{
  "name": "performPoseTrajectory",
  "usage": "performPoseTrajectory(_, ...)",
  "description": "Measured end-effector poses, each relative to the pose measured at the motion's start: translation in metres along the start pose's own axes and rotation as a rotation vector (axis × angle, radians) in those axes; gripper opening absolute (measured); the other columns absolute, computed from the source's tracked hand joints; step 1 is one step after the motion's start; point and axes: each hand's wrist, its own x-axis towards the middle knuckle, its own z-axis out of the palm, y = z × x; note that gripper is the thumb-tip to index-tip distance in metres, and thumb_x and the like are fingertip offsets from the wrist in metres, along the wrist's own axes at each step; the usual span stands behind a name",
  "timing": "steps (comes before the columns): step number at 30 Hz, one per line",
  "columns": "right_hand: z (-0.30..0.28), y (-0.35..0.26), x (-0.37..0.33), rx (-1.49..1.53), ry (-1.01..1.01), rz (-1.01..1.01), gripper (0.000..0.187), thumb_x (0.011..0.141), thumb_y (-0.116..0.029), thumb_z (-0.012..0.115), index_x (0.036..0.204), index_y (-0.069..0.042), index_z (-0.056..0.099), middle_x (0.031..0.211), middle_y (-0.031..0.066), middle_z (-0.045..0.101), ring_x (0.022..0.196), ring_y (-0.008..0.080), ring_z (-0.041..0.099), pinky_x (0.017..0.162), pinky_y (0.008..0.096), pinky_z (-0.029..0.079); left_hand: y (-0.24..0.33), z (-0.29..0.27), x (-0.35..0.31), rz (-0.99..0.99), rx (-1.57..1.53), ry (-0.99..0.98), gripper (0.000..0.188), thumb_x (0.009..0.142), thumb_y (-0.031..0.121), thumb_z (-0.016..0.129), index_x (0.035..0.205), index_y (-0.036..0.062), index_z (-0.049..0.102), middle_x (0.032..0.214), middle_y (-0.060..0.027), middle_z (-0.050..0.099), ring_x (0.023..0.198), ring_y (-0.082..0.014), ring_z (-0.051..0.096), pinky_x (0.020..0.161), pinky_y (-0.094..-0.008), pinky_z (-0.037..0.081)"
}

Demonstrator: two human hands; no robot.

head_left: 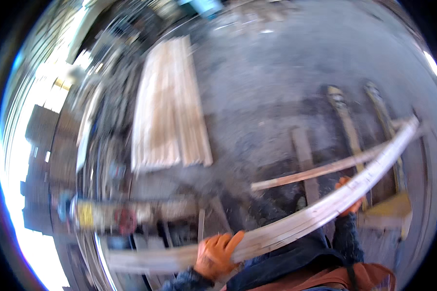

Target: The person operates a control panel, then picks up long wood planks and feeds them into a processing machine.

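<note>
A long pale bundle of wooden boards (296, 225), a few edges showing side by side, lies across the front of my body. It runs from the lower left up to the far right and appears curved in this view. My left hand (218, 254), orange-coloured, wraps over the boards left of centre. Farther right, my right hand (349, 196) grips the same boards, its fingers partly hidden behind them. Beyond the bundle a single narrow board (315, 172) slants in the same general direction; what supports it is unclear.
A stack of pale planks (167, 106) lies on the grey floor (277, 63) ahead. Two long worn yellow bars (344, 114) extend ahead at right, near a yellow block (387, 209). A blurred machine-like beam (145, 213) with a red round part stands left, beside piled timber (114, 92).
</note>
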Motion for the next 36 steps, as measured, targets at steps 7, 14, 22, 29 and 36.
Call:
performPoseTrajectory(7,-0.01,-0.042,0.006,-0.3,-0.013,-0.201,0.103,0.084,-0.081,0.046,0.145,0.002,0.046,0.123,0.0197,0.063,0.107,0.0279,0.063,0.095,0.0415,0.052,-0.033,0.081,-0.036,0.093,-0.099,0.279,0.088,0.067,0.031,0.085,0.145,0.0111,0.05,0.115,-0.0164,0.066,0.102,-0.034,0.068,0.089,-0.0481,0.055)
performPoseTrajectory(14,0.108,-0.067,-0.109,-0.386,0.09,-0.288,0.098,0.094,-0.075,0.032,0.151,0.005,0.04,0.151,0.0224,0.049,0.144,0.0303,0.044,0.125,0.0416,0.029,-0.088,0.132,-0.125,0.118,-0.179,0.483,0.086,0.066,0.042,0.087,0.14,0.0099,0.055,0.118,-0.0156,0.068,0.107,-0.0332,0.069,0.091,-0.0489,0.056)
performPoseTrajectory(22,0.093,-0.057,-0.242,-0.495,-0.193,-0.265,0.095,0.095,-0.074,0.036,0.152,0.002,0.038,0.15,0.0217,0.049,0.142,0.0313,0.045,0.121,0.0434,0.034,-0.214,0.193,-0.325,0.035,-0.077,0.45,0.09,0.052,0.032,0.093,0.133,0.0122,0.059,0.122,-0.0101,0.068,0.113,-0.0314,0.066,0.1,-0.0447,0.053)
performPoseTrajectory(29,0.075,0.085,-0.365,-0.484,-0.152,0.078,0.096,0.094,-0.076,0.036,0.153,0.0,0.037,0.152,0.0203,0.047,0.141,0.0325,0.045,0.118,0.0459,0.036,-0.312,0.207,-0.45,-0.222,0.045,0.057,0.096,0.056,0.021,0.093,0.141,0.0123,0.049,0.132,-0.0114,0.061,0.124,-0.0321,0.058,0.116,-0.0504,0.036)
performPoseTrajectory(36,0.046,0.135,-0.44,-0.599,-0.069,0.347,0.097,0.094,-0.079,0.036,0.154,-0.003,0.036,0.153,0.019,0.045,0.139,0.0336,0.046,0.116,0.0484,0.037,-0.281,0.203,-0.406,-0.134,0.05,-0.111,0.097,0.067,0.051,0.079,0.144,0.0011,0.048,0.136,-0.0204,0.059,0.125,-0.0358,0.056,0.112,-0.0468,0.039)
